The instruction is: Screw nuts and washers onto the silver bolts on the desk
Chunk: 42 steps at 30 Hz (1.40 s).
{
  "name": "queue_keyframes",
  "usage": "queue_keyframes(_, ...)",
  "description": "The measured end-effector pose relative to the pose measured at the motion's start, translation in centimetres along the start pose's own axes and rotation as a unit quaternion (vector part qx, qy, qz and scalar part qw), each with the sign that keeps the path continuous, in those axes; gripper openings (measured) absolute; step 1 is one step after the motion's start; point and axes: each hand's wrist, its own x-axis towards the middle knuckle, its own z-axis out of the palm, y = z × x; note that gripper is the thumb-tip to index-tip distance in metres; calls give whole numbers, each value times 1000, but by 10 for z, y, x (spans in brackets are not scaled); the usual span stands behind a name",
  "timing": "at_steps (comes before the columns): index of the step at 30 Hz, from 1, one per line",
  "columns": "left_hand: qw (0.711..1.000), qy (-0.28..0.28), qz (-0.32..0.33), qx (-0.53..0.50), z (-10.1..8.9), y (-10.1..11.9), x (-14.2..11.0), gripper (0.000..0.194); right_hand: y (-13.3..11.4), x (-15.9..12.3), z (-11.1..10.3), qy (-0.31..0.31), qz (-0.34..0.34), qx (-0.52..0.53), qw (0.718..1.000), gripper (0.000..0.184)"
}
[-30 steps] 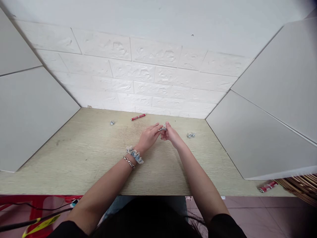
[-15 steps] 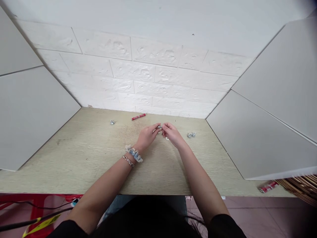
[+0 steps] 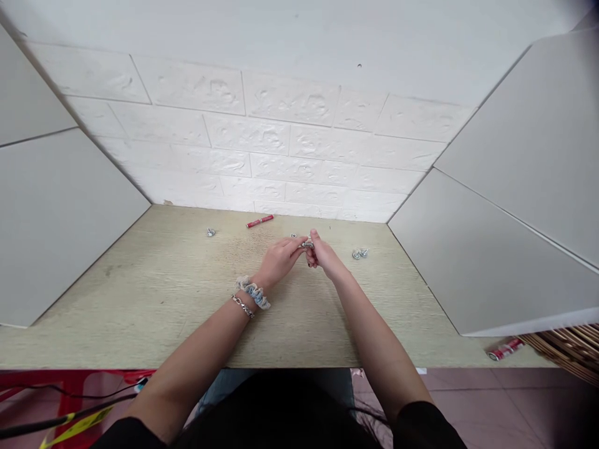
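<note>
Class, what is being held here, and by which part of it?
A small metal piece: the left hand pinches its left end; the right hand is at the other end, its exact grip unclear.

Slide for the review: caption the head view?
Left hand and right hand meet at a small silvery metal piece over a pale wood-grained tabletop.

This is looking like a room, perhaps in a home: a white brick-patterned wall (image 3: 266, 134) is rising at twelve o'clock, a woven basket (image 3: 568, 349) is showing at four, red furniture (image 3: 65, 399) is standing at eight, and pinkish floor tiles (image 3: 468, 405) are lying between four and five.
</note>
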Motion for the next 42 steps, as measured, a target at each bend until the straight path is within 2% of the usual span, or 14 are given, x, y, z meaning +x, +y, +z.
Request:
queue_keyframes(7,1000,8,-3,5,0,-1,1,28,0,-1,-1,-9,2,47,999,49)
queue_keyframes(14,997,-11,-82,3,-2,-1,3,29,0,2,1,10,-32,89,995,35)
queue_keyframes(20,977,-34,-176,-115,-7,3,6,31,-2,1,0,11,-89,106,990,31)
queue_keyframes(25,929,-51,-240,-277,-4,3,9,33,-2,1,1,19,-136,96,986,22)
queue_keyframes(28,921,-60,-231,-307,-2,3,11,31,1,4,2,34,-139,113,983,20)
queue_keyframes(33,946,-51,-195,-254,0,2,9,25,1,6,2,35,-106,200,973,35)
queue_keyframes(36,962,-50,-153,-220,0,4,7,26,-3,4,0,25,-85,220,971,36)
queue_keyframes(40,986,-35,-80,-143,-3,9,5,26,-3,3,-1,34,-32,173,984,18)
queue_keyframes(42,992,-30,-53,-112,-5,11,4,26,-1,4,0,34,-8,117,992,32)
